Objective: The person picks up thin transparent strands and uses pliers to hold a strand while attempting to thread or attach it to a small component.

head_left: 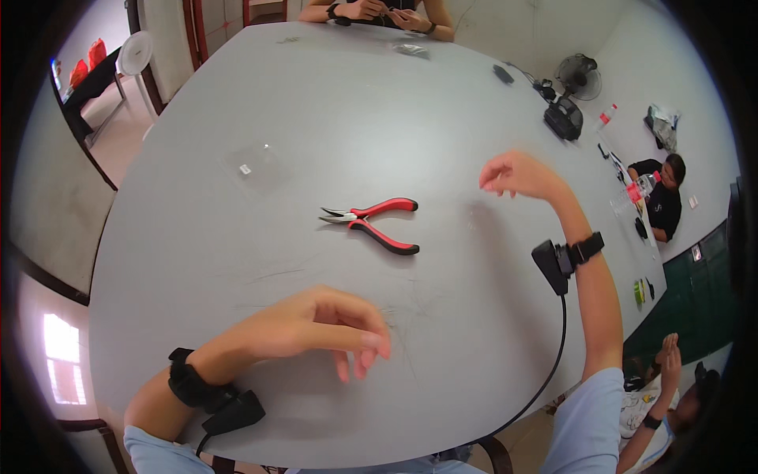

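Note:
Red-and-black handled pliers [381, 238] lie on the grey table [316, 103], their bent metal jaws pointing left and their handles spread. Near the table's front, my left hand [320, 324] hovers with loosely bent fingers, some gap between them, and nothing visible in it. Over to the right and farther off, my right hand [517, 175] is raised above the tabletop, its fingers drooping and curved, with the thumb apart; I see no object in it. Both hands are clear of the pliers. A clear plastic bag [257, 168] with a small white label rests beyond the pliers to the left.
Black wrist straps with cabled devices sit on both forearms; one cable [559, 355] hangs by my right arm. Across the table a person's hands [387, 14] work near a clear packet [410, 50]. Along the right stand a black pouch [564, 118], a fan [579, 77] and bottles [641, 187].

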A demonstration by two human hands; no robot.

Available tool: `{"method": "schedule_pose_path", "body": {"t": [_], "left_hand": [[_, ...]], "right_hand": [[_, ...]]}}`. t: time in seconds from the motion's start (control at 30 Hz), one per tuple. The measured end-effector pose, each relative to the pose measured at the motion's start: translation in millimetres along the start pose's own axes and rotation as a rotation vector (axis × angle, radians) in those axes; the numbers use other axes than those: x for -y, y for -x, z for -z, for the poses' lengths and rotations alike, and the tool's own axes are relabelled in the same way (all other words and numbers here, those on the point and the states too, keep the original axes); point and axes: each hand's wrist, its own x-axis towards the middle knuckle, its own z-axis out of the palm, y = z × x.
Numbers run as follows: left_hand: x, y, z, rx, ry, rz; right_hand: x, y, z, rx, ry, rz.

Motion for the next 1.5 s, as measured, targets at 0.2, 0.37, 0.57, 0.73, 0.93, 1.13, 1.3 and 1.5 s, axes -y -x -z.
{"method": "schedule_pose_path", "body": {"t": [0.2,0.37,0.57,0.73,0.93,1.13,1.3,1.5], "left_hand": [[1,-1,0,-0.086,0.027,0.005],[0,-3,-5,-0.156,0.006,-0.002],[0,-3,-2,-0.104,0.036,0.000],[-3,-3,-4,-0.112,0.030,0.010],[-5,-2,-8,-0.175,-0.004,0.010],[1,-2,-3,-0.149,-0.004,-0.014],[0,-4,-4,-0.184,0.022,-0.038],[1,-4,-5,-0.227,0.016,-0.045]], "right_hand": [[-26,36,-30,-0.209,0.193,0.059],[-49,34,-45,-0.345,0.190,0.179],[-15,30,-59,-0.391,0.207,0.236],[22,41,-76,-0.328,0.380,0.176],[18,41,-78,-0.279,0.238,0.107],[15,43,-73,-0.274,0.124,0.110],[21,58,-72,-0.259,0.326,0.178],[15,57,-76,-0.215,0.373,0.160]]}}
